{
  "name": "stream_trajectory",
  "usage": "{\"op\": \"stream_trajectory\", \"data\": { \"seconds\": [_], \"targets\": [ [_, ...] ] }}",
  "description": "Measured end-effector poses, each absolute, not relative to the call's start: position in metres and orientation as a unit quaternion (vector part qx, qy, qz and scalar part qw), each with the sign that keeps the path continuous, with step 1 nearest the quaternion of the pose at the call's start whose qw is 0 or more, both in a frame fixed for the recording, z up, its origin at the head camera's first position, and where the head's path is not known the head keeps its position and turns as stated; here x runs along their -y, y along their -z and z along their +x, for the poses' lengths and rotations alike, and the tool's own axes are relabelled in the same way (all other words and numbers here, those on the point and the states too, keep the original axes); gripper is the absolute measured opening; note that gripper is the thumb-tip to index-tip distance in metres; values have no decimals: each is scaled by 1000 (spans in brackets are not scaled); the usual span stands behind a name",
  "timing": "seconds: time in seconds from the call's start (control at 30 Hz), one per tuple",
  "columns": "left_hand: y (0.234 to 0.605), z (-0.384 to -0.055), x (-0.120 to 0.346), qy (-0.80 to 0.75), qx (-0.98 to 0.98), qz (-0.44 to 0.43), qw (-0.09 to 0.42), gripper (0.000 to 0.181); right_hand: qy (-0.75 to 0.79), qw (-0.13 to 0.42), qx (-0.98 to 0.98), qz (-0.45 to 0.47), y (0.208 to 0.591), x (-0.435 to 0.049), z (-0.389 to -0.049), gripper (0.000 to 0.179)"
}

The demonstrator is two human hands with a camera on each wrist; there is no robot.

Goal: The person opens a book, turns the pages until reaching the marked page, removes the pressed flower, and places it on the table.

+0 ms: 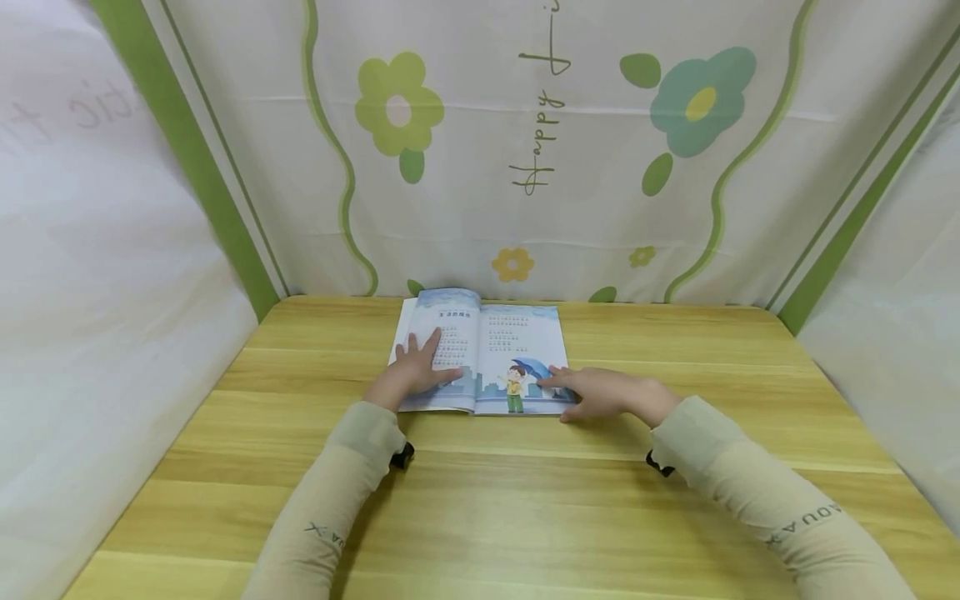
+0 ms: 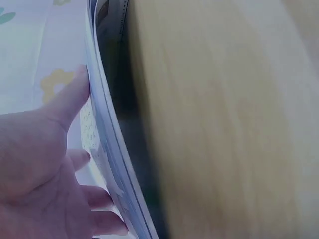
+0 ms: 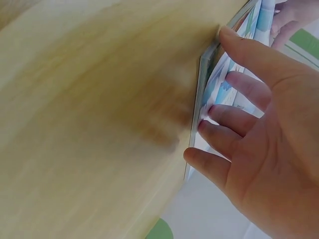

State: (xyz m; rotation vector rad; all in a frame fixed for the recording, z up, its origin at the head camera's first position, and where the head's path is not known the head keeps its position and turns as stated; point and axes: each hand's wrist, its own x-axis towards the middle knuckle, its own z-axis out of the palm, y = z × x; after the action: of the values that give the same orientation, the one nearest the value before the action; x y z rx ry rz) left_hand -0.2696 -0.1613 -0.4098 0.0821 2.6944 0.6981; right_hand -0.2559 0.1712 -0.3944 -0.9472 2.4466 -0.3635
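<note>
An illustrated book (image 1: 517,350) lies open on the wooden table, printed text on both pages and a figure with a blue umbrella at the lower right. My left hand (image 1: 411,372) rests on the left page with its fingers spread. In the left wrist view, its thumb and fingers (image 2: 102,199) lie along the page side of the book (image 2: 112,129). My right hand (image 1: 603,390) is at the book's lower right corner, its fingertips touching the right page. The right wrist view shows the right thumb (image 3: 244,47) by the bottom edge and loosely bent fingers over the page.
The wooden table (image 1: 525,500) extends around the book on the near side and both sides. A white fabric wall with printed flowers (image 1: 399,108) stands right behind the table's far edge. White fabric panels (image 1: 97,292) close in the sides.
</note>
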Motion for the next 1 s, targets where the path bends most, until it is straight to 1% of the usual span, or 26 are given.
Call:
{"op": "stream_trajectory", "data": {
  "seconds": [0.17, 0.3, 0.43, 0.57, 0.73, 1.0],
  "targets": [
    [409, -272, 161, -230, -954, 67, 178, 89, 128, 251, -894, -349, 392, -173, -257, 62],
    [408, -274, 161, -241, -946, 93, 193, 80, 123, 255, -895, -344, 392, -176, -259, 57],
    [406, -273, 163, -248, -939, 109, 213, 75, 124, 255, -898, -336, 394, -180, -261, 56],
    [404, -271, 163, -247, -936, 111, 226, 74, 121, 245, -902, -334, 394, -181, -262, 53],
    [401, -269, 161, -240, -936, 88, 241, 78, 115, 226, -904, -343, 395, -182, -262, 48],
    [397, -266, 160, -217, -939, 64, 257, 82, 117, 214, -910, -335, 396, -181, -259, 49]
  ]
}}
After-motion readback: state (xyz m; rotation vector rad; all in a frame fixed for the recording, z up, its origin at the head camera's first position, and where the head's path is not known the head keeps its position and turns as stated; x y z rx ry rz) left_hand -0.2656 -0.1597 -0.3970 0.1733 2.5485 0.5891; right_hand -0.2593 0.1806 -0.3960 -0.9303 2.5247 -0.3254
